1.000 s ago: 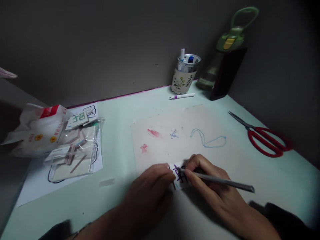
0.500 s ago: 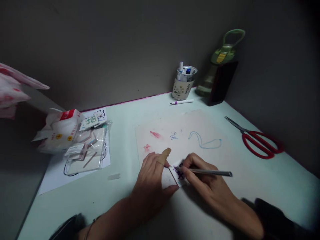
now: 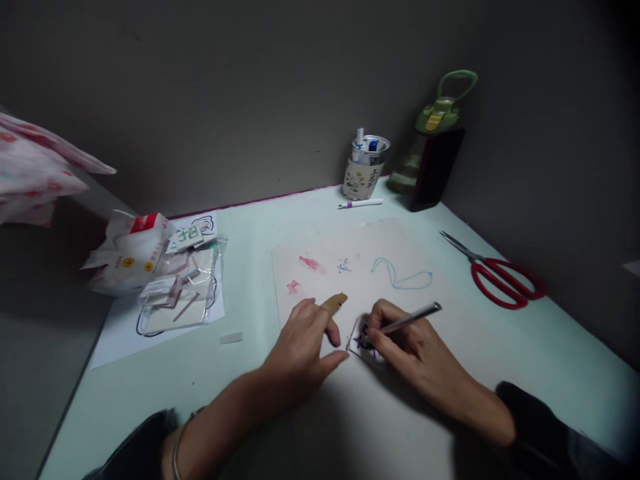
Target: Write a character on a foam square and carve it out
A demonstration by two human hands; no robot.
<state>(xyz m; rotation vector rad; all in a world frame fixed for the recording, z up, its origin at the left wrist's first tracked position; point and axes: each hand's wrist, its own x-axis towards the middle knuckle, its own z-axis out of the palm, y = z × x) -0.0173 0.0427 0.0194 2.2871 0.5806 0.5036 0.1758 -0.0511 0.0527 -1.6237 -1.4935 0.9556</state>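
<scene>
My right hand (image 3: pixel 407 343) grips a slim silver pen-shaped tool (image 3: pixel 413 316) between thumb and fingers. Its tip is hidden behind the fingers, over a small white block (image 3: pixel 373 355) with dark purple markings. The block sits turned on a large pale sheet (image 3: pixel 320 240), partly covered by the right hand. To its left, my left hand (image 3: pixel 305 340) is open, its thumb and fingers spread. The thumb tip is at the block's left corner; whether it touches, I cannot tell. A tan covering (image 3: pixel 334 303) wraps one left finger.
Red-handled scissors (image 3: pixel 505 280) lie at the right. At the back stand a pen cup (image 3: pixel 364 173), a green bottle (image 3: pixel 440 120) and a dark phone-like slab (image 3: pixel 437 170); a white-and-purple tool (image 3: pixel 361 204) lies before the cup. Plastic packets (image 3: pixel 180 300) and a white bag (image 3: pixel 133 253) are left.
The block has been turned and now sits slightly further right. My left fingers have opened away from it. The silver tool is tilted more steeply. The view has shifted slightly.
</scene>
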